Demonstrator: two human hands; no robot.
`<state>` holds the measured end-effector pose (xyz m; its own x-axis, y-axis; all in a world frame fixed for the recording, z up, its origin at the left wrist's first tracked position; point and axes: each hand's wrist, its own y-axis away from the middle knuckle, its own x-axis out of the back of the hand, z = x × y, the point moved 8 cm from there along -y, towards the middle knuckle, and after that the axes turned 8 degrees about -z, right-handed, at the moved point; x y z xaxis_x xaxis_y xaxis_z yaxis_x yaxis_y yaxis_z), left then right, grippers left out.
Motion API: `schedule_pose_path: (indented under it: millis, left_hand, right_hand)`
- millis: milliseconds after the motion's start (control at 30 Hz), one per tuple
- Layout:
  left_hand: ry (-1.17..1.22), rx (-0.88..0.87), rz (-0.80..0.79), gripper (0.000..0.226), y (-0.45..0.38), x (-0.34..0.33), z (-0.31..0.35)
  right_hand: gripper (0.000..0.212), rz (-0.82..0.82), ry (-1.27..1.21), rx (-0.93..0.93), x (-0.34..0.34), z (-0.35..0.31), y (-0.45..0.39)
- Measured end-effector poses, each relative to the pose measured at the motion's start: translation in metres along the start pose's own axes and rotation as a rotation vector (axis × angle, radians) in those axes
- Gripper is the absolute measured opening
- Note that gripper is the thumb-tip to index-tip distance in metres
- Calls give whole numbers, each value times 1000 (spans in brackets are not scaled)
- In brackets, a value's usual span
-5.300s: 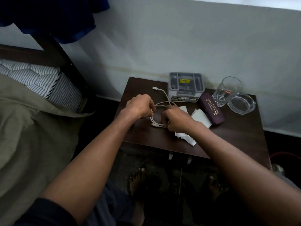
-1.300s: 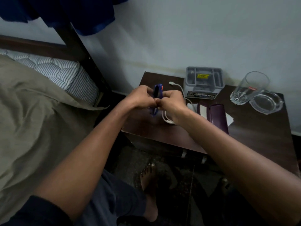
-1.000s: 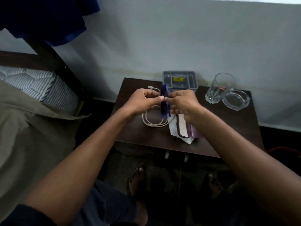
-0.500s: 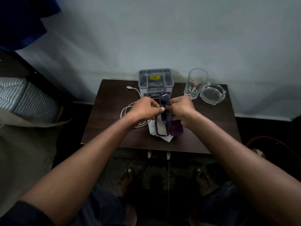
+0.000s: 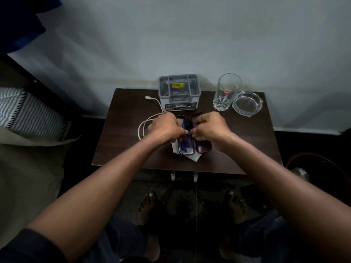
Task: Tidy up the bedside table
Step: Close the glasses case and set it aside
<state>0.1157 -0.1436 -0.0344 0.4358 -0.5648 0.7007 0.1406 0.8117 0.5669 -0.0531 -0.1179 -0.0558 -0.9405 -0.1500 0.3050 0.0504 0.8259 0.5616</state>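
- The white cable [image 5: 150, 118] lies on the left side of the desk [image 5: 247, 149] in a loose loop. One end sticks out toward the wall. It does not look put away yet.
- The gray box with little slots [image 5: 179, 92] stands at the back of the desk, against the wall. I cannot see anything inside it but a yellow sticker.
- The left hand [image 5: 164, 126] is over the left edge of the open glasses case [image 5: 191, 143]. Its fingers [image 5: 185, 132] are curled in and pinch the blue glasses [image 5: 187, 124].
- The blue glasses are going into the left half of the case. They look almost in, but the hands hide part of them.
- Some white paper [image 5: 192, 158] pokes out from under the case. It looks like it needs tidying too.
- The right hand [image 5: 209, 126] is over the right half of the case, which lies flat and open. Its fingers are bent in close to the glasses as well. I cannot tell if they hold the glasses or just push them.
- The case lid is not closed yet. I think that comes next.
- The clear drinking glass [image 5: 227, 92] stands up at the back right.
- The glass ashtray [image 5: 247, 105] sits just beside it, near the right edge. Both look neat.
- So the job seems about half done.
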Motion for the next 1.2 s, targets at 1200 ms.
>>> schedule_pose_path:
  millis: [1200]
  left_hand:
    - [412,-23,131,13,-3,4,-5]
  right_hand:
    - [10,-3,320,52,-10,-13,16]
